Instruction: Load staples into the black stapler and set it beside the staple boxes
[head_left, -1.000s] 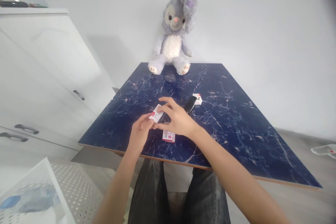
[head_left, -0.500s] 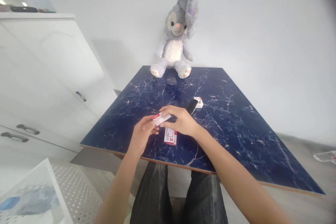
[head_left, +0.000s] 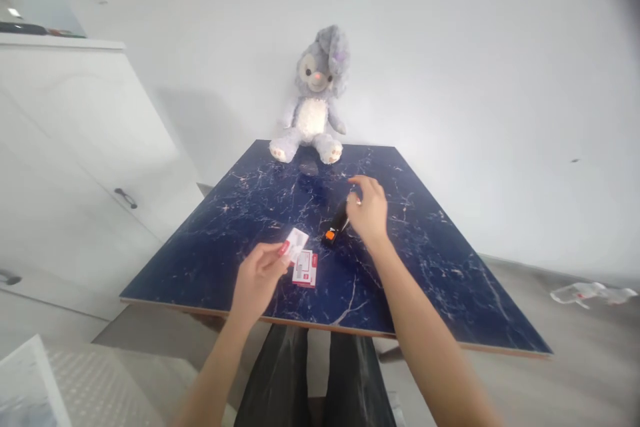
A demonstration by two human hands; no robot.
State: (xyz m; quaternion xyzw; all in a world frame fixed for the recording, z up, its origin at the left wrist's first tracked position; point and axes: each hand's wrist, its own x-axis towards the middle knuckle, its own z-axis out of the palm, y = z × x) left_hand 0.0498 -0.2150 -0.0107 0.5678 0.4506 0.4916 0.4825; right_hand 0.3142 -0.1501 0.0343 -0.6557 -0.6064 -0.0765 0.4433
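My left hand (head_left: 256,277) pinches a small white and red box (head_left: 295,242) just above the near part of the dark blue marble table (head_left: 440,267). A second white and red box (head_left: 305,269) lies flat on the table right beside it. My right hand (head_left: 369,211) hovers farther out, fingers loosely spread, over the far end of a black stapler (head_left: 334,229) with an orange patch at its near end. Nothing shows in the right hand.
A grey plush rabbit (head_left: 312,99) sits at the table's far edge against the white wall. A white cabinet (head_left: 75,147) with dark handles stands to the left. My dark-trousered legs (head_left: 320,380) are under the near edge. Some white litter (head_left: 585,292) lies on the floor at right.
My right hand has let go of the small box and moved away to the far end of the stapler. The left hand keeps the box. The camera has tilted up and shifted.
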